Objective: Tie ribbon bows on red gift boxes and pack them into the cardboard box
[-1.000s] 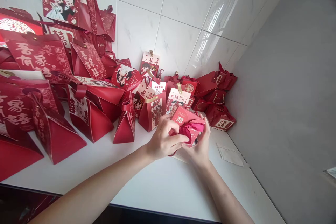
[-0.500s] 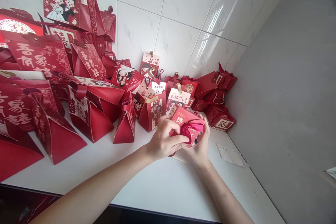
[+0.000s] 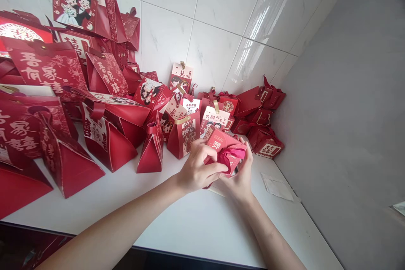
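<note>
Above the white counter, a small red gift box with pale lettering is held tilted between both hands. A crimson ribbon is tied in a bow across its face. My left hand grips the box from the left, its thumb and fingers closed at the ribbon. My right hand wraps the box's right side and underside, with the fingertips at its upper right edge. The underside of the box is hidden by the hands.
Red gift boxes crowd the counter's left and back, some stacked high. Smaller boxes pile in the right corner. A white packet lies right of my hands. A tiled wall stands behind, a grey wall at right.
</note>
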The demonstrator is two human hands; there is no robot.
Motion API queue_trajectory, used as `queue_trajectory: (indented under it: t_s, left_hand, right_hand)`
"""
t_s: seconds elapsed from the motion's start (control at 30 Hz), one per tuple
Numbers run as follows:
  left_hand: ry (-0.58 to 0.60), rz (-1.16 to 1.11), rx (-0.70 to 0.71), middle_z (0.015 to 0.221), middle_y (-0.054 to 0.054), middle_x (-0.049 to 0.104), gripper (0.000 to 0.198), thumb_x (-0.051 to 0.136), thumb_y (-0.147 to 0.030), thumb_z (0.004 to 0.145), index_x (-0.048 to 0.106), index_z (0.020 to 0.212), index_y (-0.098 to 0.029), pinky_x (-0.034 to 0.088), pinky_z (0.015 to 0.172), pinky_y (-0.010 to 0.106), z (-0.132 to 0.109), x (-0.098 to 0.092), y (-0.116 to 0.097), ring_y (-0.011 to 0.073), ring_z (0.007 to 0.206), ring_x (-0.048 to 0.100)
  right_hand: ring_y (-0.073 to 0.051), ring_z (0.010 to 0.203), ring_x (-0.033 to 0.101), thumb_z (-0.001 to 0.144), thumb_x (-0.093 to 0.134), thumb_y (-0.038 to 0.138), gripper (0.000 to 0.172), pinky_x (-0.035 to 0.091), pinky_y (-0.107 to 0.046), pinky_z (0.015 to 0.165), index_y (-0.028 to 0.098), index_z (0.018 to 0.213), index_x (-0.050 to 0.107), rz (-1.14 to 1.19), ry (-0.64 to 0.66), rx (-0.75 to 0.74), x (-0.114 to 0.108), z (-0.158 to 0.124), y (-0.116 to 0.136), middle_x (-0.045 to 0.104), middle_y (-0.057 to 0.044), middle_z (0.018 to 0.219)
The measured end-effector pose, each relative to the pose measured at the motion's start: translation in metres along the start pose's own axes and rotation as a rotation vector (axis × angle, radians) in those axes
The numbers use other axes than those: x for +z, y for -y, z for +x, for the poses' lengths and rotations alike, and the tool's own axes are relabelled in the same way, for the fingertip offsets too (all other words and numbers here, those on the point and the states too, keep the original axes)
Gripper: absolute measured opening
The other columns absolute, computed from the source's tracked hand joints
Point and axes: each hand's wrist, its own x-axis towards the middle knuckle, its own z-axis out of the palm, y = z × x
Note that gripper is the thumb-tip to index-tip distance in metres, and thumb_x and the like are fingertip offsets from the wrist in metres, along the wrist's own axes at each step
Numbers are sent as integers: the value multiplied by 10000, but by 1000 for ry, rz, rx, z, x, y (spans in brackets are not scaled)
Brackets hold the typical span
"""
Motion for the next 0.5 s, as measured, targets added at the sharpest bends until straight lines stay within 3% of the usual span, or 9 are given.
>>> queue_trajectory:
  t_s: [0.5]
  left_hand:
    - [14, -3, 18, 843, 1, 470, 49, 592, -190, 838, 608, 796, -211, 394, 899, 387, 1, -1, 1, 141, 866, 543]
  right_hand:
    - [-326, 1333, 292, 668, 745, 442, 991, 406, -527, 1002, 287, 1427, 127, 24, 7, 8, 0, 0, 0, 215, -123, 1452]
